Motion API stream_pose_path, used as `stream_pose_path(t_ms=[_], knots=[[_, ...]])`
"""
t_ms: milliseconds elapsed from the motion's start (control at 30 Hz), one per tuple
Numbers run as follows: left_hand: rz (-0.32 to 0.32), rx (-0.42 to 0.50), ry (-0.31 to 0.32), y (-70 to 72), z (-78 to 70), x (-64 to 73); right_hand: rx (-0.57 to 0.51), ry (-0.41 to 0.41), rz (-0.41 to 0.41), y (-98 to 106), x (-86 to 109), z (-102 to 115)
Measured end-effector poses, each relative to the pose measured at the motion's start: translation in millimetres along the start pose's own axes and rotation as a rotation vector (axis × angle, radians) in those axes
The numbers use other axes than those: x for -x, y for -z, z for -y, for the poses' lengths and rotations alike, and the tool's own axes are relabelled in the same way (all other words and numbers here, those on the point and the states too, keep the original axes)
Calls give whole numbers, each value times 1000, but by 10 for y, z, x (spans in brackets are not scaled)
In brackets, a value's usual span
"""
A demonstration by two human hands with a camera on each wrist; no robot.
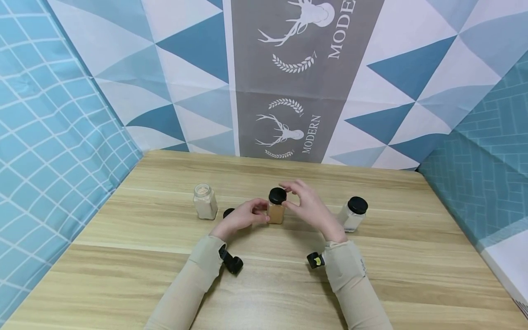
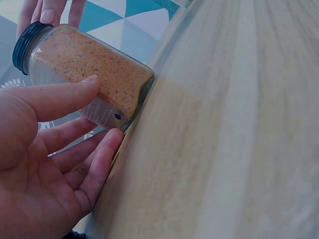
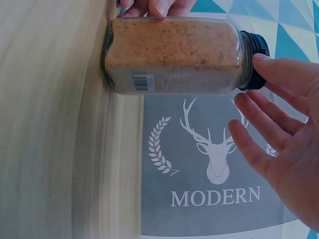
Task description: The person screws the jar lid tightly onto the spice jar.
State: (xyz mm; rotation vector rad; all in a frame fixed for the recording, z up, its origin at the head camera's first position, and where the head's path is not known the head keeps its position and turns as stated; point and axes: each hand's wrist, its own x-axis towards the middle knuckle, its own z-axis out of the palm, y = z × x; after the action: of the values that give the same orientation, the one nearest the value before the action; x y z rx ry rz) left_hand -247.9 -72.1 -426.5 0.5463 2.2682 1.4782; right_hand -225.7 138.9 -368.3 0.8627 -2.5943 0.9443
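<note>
A square glass jar (image 1: 275, 214) of orange-brown speckled seasoning stands upright on the wooden table, with a black screw lid (image 1: 277, 196) on its mouth. My left hand (image 1: 244, 214) holds the lower body from the left, thumb on the near side. At the top, my right hand (image 1: 309, 206) pinches the lid between thumb and fingers. The right wrist view shows the jar's barcode (image 3: 142, 82) and the right thumb on the lid's ribbed edge. In the left wrist view the jar's base (image 2: 142, 97) meets the tabletop.
To the left is a lidless jar (image 1: 205, 204) of pale powder. A black round lid (image 1: 228, 212) lies partly hidden behind my left hand. Right of my right hand stands another jar (image 1: 351, 221) of pale contents, black-lidded. A patterned wall covering (image 1: 198, 105) rises behind the table (image 1: 272, 293).
</note>
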Motion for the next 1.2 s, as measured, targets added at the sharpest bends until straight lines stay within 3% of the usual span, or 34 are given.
stream_pose_path(t_ms=[333,600,867,1200], knots=[[8,1,2,3,6,15,-32,5,32,-37,2,24],[10,-3,10,3,10,4,-69,-86,71,22,19,30],[5,-2,21,3,-15,11,-78,-65,51,26,8,18],[28,-2,-24,8,6,16,-52,-56,59,10,11,26]])
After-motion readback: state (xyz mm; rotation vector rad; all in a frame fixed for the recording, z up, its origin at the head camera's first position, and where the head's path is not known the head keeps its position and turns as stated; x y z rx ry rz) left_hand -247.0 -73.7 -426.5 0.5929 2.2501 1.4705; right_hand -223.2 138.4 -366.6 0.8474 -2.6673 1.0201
